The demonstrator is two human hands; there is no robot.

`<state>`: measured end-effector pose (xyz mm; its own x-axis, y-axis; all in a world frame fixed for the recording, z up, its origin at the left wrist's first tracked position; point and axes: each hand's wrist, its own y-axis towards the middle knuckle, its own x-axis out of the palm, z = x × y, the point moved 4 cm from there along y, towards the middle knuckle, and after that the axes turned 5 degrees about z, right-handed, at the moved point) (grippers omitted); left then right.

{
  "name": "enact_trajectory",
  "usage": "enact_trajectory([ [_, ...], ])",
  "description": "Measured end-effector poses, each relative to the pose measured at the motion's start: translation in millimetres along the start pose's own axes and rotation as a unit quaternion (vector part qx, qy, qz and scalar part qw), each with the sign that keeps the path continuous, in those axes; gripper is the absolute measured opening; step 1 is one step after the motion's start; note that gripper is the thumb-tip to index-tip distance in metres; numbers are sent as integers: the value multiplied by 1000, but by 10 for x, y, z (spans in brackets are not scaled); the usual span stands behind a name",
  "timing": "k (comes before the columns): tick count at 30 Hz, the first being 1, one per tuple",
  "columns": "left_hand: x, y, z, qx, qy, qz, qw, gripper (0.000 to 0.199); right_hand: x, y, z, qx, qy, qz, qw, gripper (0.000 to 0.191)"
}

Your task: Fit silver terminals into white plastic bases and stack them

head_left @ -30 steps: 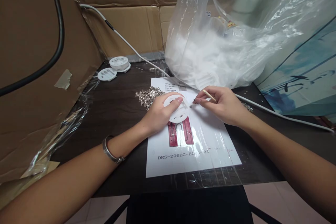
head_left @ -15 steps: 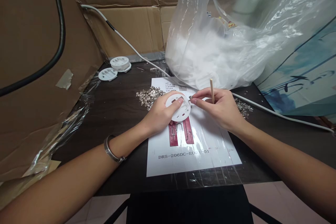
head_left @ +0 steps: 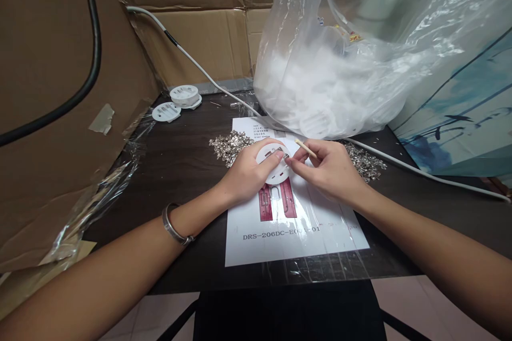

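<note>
My left hand [head_left: 251, 169] grips a round white plastic disc [head_left: 275, 173] with slots, its thumb lying on the face. My right hand [head_left: 324, 168] is closed, with a thin wooden stick [head_left: 306, 149] held between its fingers. Its thumb and index fingertips pinch a small metal piece [head_left: 286, 156] at the right part of the disc. Both hands are over a printed sheet [head_left: 296, 245] with a red picture. One pile of small metal pieces [head_left: 228, 145] lies left of the sheet, and another pile [head_left: 366, 164] is behind my right hand.
More white discs [head_left: 184, 95] with metal pieces sit at the back left of the dark table [head_left: 180, 141]. A large clear plastic bag [head_left: 324, 85] of white parts stands at the back. A white cable [head_left: 208, 74] runs behind the sheet. Cardboard [head_left: 200, 37] walls the back and left.
My right hand has moved left, bringing the small metal piece onto the disc. The wooden stick has tipped from upright to leaning left.
</note>
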<state>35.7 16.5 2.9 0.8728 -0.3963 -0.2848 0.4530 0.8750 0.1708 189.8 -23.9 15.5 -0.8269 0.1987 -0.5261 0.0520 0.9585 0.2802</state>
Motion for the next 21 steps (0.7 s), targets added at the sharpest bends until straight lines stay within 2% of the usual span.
enact_trajectory([
  [6,2,8,56,29,12,-2,1000,22,62,13,69,58,125,-47,989,16],
  [11,-6,9,61,20,6,0,1000,19,82,8,61,75,136,-56,986,20],
  [15,-26,13,35,10,6,21,1000,19,8,47,69,79,135,-70,985,26],
  [18,-41,25,9,1,1,40,999,20,-113,99,91,64,87,-58,992,24],
  [21,-44,37,-2,2,0,45,999,21,-147,122,103,25,-36,-76,996,17],
])
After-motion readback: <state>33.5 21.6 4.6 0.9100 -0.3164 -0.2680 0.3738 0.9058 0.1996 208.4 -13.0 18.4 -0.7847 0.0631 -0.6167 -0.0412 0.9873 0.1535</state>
